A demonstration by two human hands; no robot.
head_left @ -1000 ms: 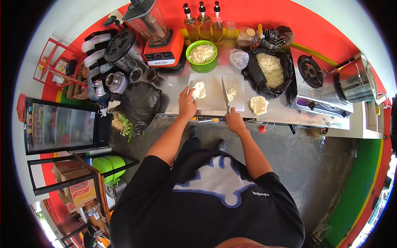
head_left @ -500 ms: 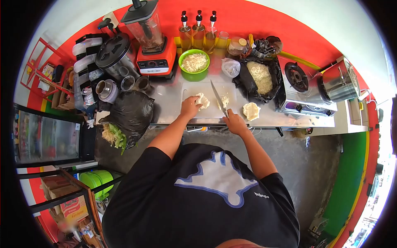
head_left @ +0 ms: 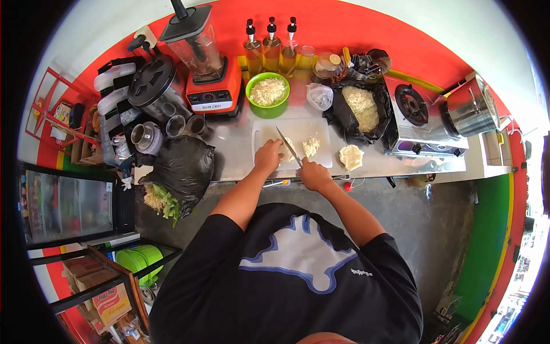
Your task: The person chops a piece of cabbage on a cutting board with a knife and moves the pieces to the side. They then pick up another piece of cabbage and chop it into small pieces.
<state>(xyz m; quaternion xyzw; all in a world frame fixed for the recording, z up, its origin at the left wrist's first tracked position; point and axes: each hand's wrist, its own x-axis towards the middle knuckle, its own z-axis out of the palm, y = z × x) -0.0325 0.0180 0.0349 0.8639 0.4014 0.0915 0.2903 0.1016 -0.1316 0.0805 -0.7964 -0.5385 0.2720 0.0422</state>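
On the white cutting board (head_left: pixel 298 125), my left hand (head_left: pixel 268 157) rests with curled fingers on a pale, cream-coloured food piece (head_left: pixel 287 150), mostly covered by the fingers and blade. My right hand (head_left: pixel 315 175) is wrapped round the handle of a kitchen knife (head_left: pixel 287 143). Its long blade points away and to the left, beside my left fingertips. Right of the blade lies a small heap of pale shreds (head_left: pixel 311 147). Another pale, ragged-edged piece (head_left: pixel 351 157) sits on the steel counter, right of the board.
Behind the board stands a green bowl (head_left: pixel 269 110) of pale shreds. A black bag (head_left: pixel 339 118) holding more shreds lies between the board and the stove (head_left: pixel 421 135). A red blender (head_left: pixel 213 92), pump bottles (head_left: pixel 271 54) and a filled black bag (head_left: pixel 182 163) stand around.
The heap of shreds now lies apart from the blade. My left hand covers more of the pale piece, and the knife has shifted left onto it. The view has moved slightly.
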